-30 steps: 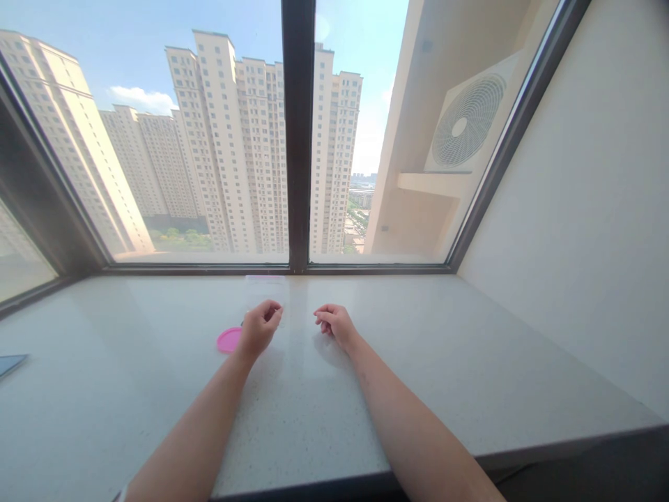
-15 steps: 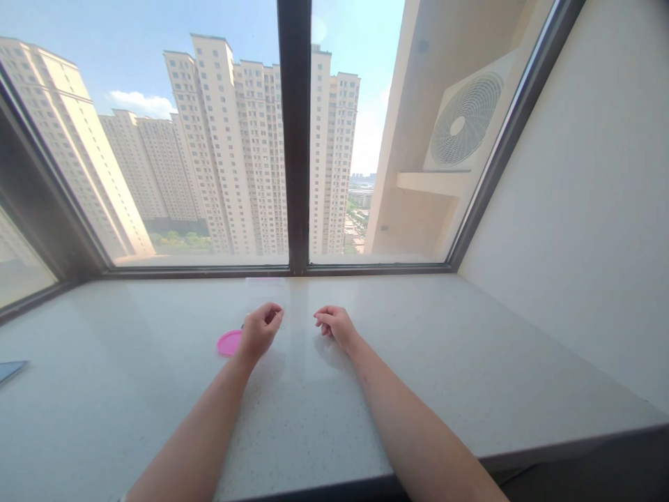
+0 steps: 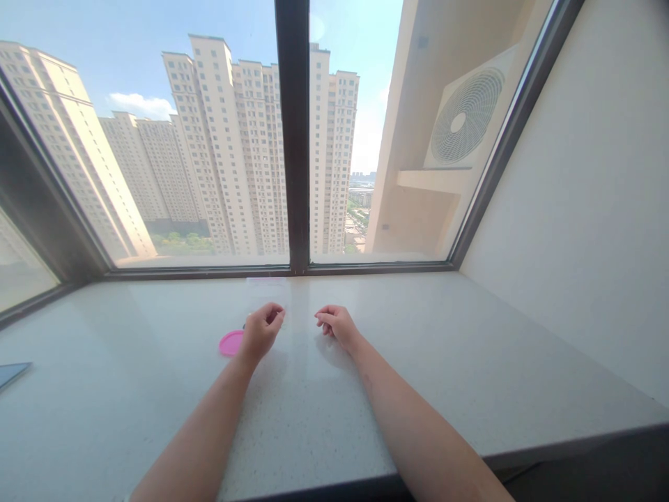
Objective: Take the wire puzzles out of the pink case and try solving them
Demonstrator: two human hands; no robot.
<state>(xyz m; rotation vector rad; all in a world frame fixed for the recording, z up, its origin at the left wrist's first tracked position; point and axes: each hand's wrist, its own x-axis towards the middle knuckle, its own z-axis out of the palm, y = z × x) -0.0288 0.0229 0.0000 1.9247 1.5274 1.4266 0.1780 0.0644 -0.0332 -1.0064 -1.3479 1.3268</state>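
Note:
My left hand (image 3: 264, 329) is closed, thumb against the curled fingers, over the pale speckled sill; what it pinches, if anything, is too small to make out. A pink round object (image 3: 231, 343) lies just left of that wrist, partly covered by it. Beside the same hand a small dark thing peeks out, mostly hidden. To the right, across a short gap, my right hand (image 3: 336, 325) has its fingers curled together, and anything between the fingertips is too small to name. Behind my left hand, near the window, lies a faint clear item with a pinkish edge (image 3: 265, 279).
The stone sill (image 3: 303, 432) runs up to the dark window frame (image 3: 297, 139). At the far left edge lies a bluish flat object (image 3: 13, 374). A white wall (image 3: 585, 230) rises on the right. The sill's front edge is near my forearms.
Both hands keep nearly the same pose and place. The whole view has shifted very slightly.

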